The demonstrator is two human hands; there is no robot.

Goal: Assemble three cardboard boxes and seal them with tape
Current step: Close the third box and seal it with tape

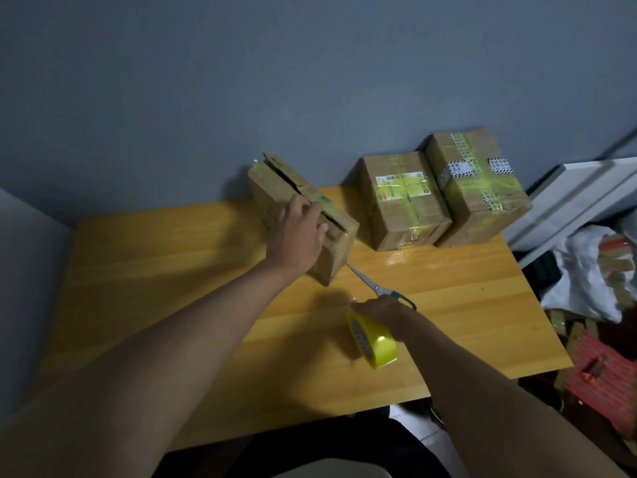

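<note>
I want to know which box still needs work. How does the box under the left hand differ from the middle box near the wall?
The box under the left hand has a dark open gap along its top flaps; the middle box is closed flat. The left box shows little tape; the middle box is wrapped in yellowish tape and carries a printed label. The left hand rests on the first; nothing touches the second. Both are brown cardboard on the wooden table.

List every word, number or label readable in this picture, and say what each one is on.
No text can be read.
Middle sealed box: white and yellow printed labels, too blurred.
Right sealed box: white labels with dark characters, too small and blurred.
Unsealed box: green print at its edge, illegible.
Yellow tape roll: patterned core, no readable text.
</note>
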